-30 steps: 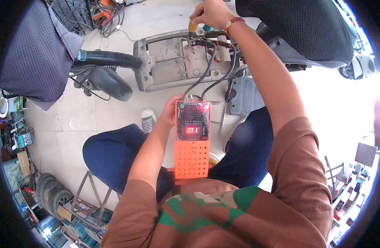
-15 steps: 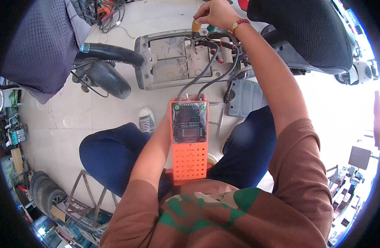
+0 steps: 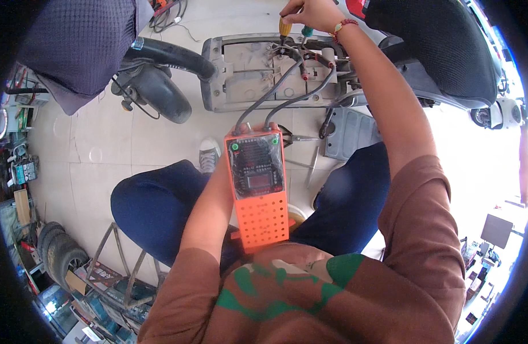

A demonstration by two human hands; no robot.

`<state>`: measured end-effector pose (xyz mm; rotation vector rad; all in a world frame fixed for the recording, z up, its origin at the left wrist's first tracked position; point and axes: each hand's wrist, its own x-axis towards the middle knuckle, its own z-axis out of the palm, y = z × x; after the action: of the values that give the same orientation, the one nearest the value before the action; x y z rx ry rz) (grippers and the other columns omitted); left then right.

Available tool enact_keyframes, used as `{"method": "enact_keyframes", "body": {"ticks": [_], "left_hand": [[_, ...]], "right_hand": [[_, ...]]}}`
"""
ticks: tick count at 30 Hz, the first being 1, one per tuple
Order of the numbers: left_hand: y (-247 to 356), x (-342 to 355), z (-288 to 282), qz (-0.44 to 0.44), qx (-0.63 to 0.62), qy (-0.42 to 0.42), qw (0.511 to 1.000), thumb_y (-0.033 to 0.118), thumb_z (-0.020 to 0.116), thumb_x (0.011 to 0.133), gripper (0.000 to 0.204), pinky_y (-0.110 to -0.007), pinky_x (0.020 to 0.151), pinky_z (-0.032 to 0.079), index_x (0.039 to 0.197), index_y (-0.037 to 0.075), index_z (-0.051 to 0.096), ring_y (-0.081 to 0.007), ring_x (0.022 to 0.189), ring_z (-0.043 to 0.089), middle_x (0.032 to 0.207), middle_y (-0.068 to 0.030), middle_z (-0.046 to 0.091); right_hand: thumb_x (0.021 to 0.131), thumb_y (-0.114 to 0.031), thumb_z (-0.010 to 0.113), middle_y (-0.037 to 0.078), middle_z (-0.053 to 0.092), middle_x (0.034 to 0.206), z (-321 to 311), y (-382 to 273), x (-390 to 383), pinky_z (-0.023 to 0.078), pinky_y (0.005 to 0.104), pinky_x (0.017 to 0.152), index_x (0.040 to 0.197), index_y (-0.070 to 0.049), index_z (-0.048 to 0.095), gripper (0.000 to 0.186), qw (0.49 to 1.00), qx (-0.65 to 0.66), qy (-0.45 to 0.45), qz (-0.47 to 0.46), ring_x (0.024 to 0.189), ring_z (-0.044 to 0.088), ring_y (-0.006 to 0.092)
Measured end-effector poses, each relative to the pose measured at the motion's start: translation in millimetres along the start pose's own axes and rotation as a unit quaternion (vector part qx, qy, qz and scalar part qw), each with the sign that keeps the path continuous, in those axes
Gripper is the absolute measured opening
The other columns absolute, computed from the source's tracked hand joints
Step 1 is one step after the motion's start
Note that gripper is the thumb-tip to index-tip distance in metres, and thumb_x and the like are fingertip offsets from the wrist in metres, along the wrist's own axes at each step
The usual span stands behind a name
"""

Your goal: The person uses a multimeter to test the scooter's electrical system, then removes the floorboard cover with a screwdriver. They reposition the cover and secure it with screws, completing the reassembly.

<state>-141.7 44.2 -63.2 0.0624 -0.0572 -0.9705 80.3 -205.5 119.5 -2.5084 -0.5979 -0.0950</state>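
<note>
"Orange box (image 3: 259,221) between the knees (image 3: 140,198), tilting, its screen (image 3: 260,182) gone dark!"

"Left hand (image 3: 223,163), mostly hidden, grips it; right hand (image 3: 313,14) pinches the yellow handle (image 3: 284,27). No lit reading to work from, I'd judge!"

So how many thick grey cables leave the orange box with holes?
2: left cable at top left of the box, right cable at its top right; more may hide underneath.

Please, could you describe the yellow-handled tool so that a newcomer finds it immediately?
Start from the grey scooter footboard across the upper middle of the picture. At its far edge, the right hand pinches the yellow-handled tool, which points down toward the footboard. Its yellow handle distinguishes it from the green-handled tool just to its right.
</note>
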Motion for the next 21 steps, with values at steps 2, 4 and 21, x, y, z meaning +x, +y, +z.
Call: {"method": "enact_keyframes", "body": {"ticks": [2, 4, 21], "left_hand": [[1, -3, -3, 0.005, -0.005, -0.009, 1.0, 0.049, 0.067, 0.079, 0.074, -0.046, 0.086, 0.057, 0.127, -0.005, 0.051, -0.0324, 0.103, 0.065, 0.121, -0.0152, 0.057], [3, -5, -3, 0.004, -0.019, -0.001, 1.0, 0.049, 0.071, 0.079, 0.074, -0.048, 0.089, 0.056, 0.126, -0.004, 0.053, -0.0339, 0.107, 0.065, 0.122, -0.0183, 0.059], [3, -19, -1, 0.032, -0.045, -0.013, 0.998, 0.049, 0.066, 0.085, 0.066, -0.055, 0.094, 0.052, 0.127, -0.001, 0.056, -0.0407, 0.11, 0.062, 0.122, -0.023, 0.061]], "right_hand": [[0.07, -0.02, 0.081, 0.011, 0.074, 0.083, 0, 1, 1, 0.056, 0.0336, 0.072, 0.089, -0.008, 0.078, 0.022, 1.0, -0.023, 0.006, -0.01, 0.074, 0.071, 0.0232], [0.07, -0.021, 0.081, 0.01, 0.075, 0.083, -1, -2, 3, 0.056, 0.0325, 0.071, 0.089, -0.009, 0.079, 0.022, 1.0, -0.023, 0.0, -0.001, 0.073, 0.071, 0.0221], [0.075, -0.019, 0.079, 0.011, 0.075, 0.087, -2, -30, -6, 0.056, 0.0331, 0.072, 0.093, -0.006, 0.077, 0.022, 0.998, -0.01, -0.032, 0.049, 0.076, 0.071, 0.0228]]}}
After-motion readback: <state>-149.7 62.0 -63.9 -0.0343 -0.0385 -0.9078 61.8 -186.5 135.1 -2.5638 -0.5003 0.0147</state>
